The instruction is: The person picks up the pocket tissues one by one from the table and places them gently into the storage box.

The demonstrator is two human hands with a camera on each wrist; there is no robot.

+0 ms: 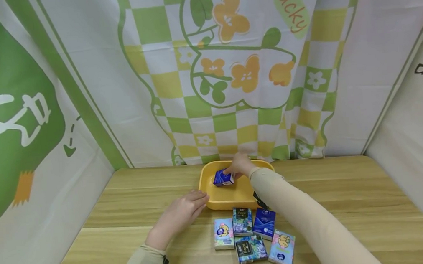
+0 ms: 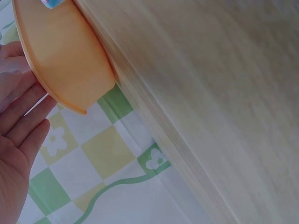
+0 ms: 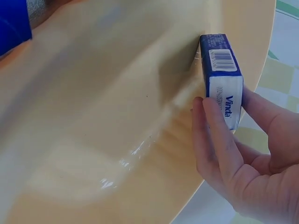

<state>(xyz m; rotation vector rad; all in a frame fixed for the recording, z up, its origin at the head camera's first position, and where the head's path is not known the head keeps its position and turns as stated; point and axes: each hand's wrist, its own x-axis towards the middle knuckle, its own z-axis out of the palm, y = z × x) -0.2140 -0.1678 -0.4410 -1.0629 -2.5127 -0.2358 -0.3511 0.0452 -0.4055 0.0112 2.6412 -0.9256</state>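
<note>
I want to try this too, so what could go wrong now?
The blue Vinda tissue pack might slip, as the right hand holds it by one end. The yellow tray could slide if the left hand leaves its edge. The right sleeve might nudge the blue pack outside it.

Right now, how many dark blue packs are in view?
2: one dark blue pack in the right hand, inside the tray; the other pack lies on the table, in front of it. The right forearm may hide more.
</note>
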